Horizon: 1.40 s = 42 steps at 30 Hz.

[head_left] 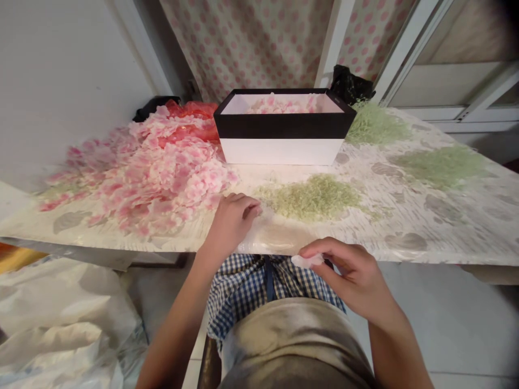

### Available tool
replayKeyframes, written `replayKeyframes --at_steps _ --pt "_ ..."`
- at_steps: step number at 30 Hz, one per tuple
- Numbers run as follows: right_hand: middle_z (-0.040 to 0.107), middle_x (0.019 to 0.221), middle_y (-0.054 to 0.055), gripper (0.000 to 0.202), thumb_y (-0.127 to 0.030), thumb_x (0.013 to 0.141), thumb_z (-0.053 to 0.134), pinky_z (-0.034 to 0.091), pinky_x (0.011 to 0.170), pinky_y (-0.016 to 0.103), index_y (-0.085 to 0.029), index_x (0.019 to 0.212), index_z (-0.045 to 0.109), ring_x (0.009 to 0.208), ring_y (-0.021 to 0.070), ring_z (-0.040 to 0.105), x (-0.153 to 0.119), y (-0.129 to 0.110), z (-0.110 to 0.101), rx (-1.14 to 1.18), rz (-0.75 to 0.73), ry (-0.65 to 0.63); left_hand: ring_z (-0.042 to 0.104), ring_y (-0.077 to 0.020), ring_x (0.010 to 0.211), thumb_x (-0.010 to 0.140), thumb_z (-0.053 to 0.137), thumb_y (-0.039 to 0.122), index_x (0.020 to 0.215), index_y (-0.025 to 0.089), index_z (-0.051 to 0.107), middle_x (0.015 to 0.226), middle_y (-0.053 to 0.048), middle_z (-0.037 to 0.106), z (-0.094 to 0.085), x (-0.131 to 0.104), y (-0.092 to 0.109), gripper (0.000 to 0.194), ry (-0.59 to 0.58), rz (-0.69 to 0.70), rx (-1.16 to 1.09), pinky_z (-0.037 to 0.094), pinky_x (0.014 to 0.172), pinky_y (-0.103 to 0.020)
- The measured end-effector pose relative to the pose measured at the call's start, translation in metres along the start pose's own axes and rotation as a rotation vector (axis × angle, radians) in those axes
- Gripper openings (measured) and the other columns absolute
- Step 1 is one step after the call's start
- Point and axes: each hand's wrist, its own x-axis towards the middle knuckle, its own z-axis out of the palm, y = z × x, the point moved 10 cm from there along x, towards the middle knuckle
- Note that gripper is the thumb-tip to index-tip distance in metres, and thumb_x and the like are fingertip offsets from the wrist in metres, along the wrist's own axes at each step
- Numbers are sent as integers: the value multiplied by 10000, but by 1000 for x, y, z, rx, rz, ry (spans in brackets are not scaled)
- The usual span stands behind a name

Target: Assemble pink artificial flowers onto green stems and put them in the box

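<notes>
Between the thumb and fingers of my right hand [344, 270] is a pale pink petal piece [307, 261], held just off the table's front edge. My left hand [235, 217] rests over the table with its fingers curled together; whatever they may pinch is too small to make out. To its left spreads a large heap of pink and white petals [162, 178]. A loose pile of green sprigs [314, 197] lies to the right of my left hand, on the patterned tablecloth [279, 237].
A black and white box [284, 151] holding pink petals stands at the back middle. More green sprigs [446, 166] lie at the right, others [377, 125] beside the box. Red plastic [190, 121] and a black bag [352, 85] are behind. White bags [65, 308] sit at lower left.
</notes>
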Motion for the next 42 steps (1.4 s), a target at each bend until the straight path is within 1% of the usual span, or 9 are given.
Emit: replayKeyframes --at_steps 7,9,12,15,20,26,35,39,42 --pt "737 847 -31 173 -106 880 595 523 622 149 -256 936 662 748 91 688 -3 9 0 0 35 16 622 -131 675 833 669 146 832 188 732 781 -7 732 -44 0 0 75 323 -22 -245 509 674 -260" --pt "734 856 -27 187 -101 876 604 530 624 159 -263 951 660 762 100 694 -4 12 -2 13 51 42 613 -119 652 825 690 137 808 188 740 758 -4 728 -50 -2 9 73 334 4 -297 502 646 -241" --pt "733 900 -12 241 -84 861 628 557 686 202 -269 1014 652 816 125 710 -7 9 -4 116 39 76 593 -101 621 830 705 142 831 201 751 732 3 707 -46 -13 38 74 193 115 -368 481 586 -217" --pt "734 877 2 296 -24 843 613 571 719 271 -262 1009 673 812 152 709 -7 -10 -1 255 -71 14 551 -90 578 842 704 152 875 201 739 672 13 639 -34 -32 68 69 -11 171 -512 442 530 -213" --pt "697 977 35 335 29 800 588 566 738 308 -253 914 730 847 160 682 -4 -34 -4 292 -181 -27 544 -111 621 875 670 165 895 206 714 664 6 606 -22 -57 92 63 -178 176 -663 426 548 -237" --pt "700 933 21 352 51 794 547 563 673 244 -240 890 721 796 128 680 -2 -44 2 304 -204 -99 555 -121 660 888 648 150 902 205 699 692 -3 613 -18 -62 98 77 -212 206 -680 434 589 -247" --pt "625 922 13 407 95 737 415 527 692 244 -228 836 641 818 116 643 -7 -42 16 230 -174 -237 562 -125 679 886 601 84 819 189 647 697 7 610 -13 -68 110 132 -332 244 -615 448 622 -236" --pt "598 882 9 297 36 827 496 513 674 242 -234 831 620 794 119 626 -8 -39 23 211 -153 -316 546 -114 639 883 589 89 764 191 612 707 15 605 -1 -70 109 158 -419 222 -612 436 587 -227" --pt "586 905 18 234 -20 872 527 509 700 251 -228 835 628 820 123 623 -5 -34 24 220 -140 -306 509 -103 581 874 610 104 772 197 615 674 28 563 1 -68 100 138 -408 167 -617 420 552 -226"
